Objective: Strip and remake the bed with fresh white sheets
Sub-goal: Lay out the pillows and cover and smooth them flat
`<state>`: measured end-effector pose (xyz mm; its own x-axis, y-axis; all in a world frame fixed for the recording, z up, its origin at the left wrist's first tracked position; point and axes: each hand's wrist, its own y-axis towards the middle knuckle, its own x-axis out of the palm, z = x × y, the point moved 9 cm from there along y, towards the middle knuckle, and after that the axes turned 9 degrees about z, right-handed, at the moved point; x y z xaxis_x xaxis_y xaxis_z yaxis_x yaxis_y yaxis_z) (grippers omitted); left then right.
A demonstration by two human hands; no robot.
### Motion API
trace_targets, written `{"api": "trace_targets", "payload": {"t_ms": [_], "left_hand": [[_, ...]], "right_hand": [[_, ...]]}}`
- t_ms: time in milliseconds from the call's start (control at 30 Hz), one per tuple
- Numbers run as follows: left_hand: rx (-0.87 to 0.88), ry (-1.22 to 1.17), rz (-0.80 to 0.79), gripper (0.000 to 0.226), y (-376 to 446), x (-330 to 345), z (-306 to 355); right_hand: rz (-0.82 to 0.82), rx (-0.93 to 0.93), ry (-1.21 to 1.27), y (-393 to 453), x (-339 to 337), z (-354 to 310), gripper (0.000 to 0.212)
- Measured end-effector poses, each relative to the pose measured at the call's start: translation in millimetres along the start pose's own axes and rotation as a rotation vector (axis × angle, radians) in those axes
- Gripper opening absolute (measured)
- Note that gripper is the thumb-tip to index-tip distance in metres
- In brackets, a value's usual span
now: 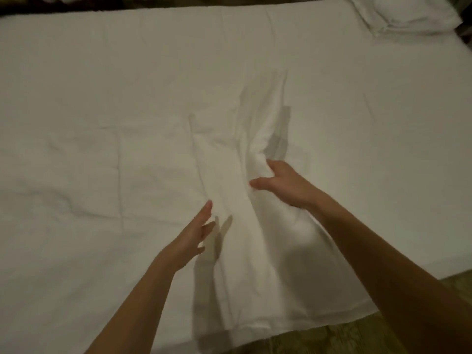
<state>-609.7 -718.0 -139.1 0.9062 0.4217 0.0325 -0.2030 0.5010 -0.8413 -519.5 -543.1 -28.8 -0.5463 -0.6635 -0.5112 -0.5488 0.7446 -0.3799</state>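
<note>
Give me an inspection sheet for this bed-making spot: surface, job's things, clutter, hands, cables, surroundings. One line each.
Surface: bed covered by a flat white sheet with light creases.
Job's things: a bunched white sheet lies in a long ridge across the near half and reaches the near edge; a white pillow sits at the far right corner.
Clutter: pale fabric past the far edge, top left, too cropped to identify.
Hands: right hand grips the bunched sheet; left hand is flat with straight fingers beside the ridge, contact unclear.
Cables: nothing seen.
Surroundings: wood-pattern floor at the near right; dark strip beyond the far edge.
</note>
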Motion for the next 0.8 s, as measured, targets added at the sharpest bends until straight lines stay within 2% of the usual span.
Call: {"api": "trace_targets", "payload": {"t_ms": [100, 233, 300, 367, 500, 567, 633, 700, 800], "left_hand": [[0.038, -0.192, 0.002, 0.094, -19, -26, 31], [0.123, -0.344, -0.035, 0.087, -52, -67, 65], [0.176, -0.359, -0.015, 0.080, -71, -93, 75], [0.204, -0.326, 0.043, 0.072, -82, -125, 73], [0.154, -0.323, 0.208, 0.051, -77, -191, 36], [0.092, -0.357, 0.322, 0.040, -64, -224, 1], [0.009, -0.339, 0.425, 0.038, -49, -252, -41], [-0.047, -0.250, 0.555, 0.042, -38, -277, -84], [-0.057, -0.139, 0.631, 0.046, -36, -281, -123]], "right_hand": [[-0.030, -0.091, 0.000, -9, 42, -46, 0.020], [-0.053, -0.139, 0.141, -22, 95, -100, 0.017], [-0.095, -0.154, 0.201, -29, 132, -124, 0.029], [-0.134, -0.183, 0.161, -32, 175, -142, 0.049], [-0.302, -0.151, 0.053, -42, 274, -149, 0.079], [-0.415, -0.091, -0.004, -48, 321, -133, 0.083], [-0.470, -0.071, -0.092, -52, 350, -113, 0.075], [-0.396, -0.056, -0.137, -45, 354, -89, 0.061], [-0.111, 0.052, -0.096, -27, 319, -37, 0.043]]}}
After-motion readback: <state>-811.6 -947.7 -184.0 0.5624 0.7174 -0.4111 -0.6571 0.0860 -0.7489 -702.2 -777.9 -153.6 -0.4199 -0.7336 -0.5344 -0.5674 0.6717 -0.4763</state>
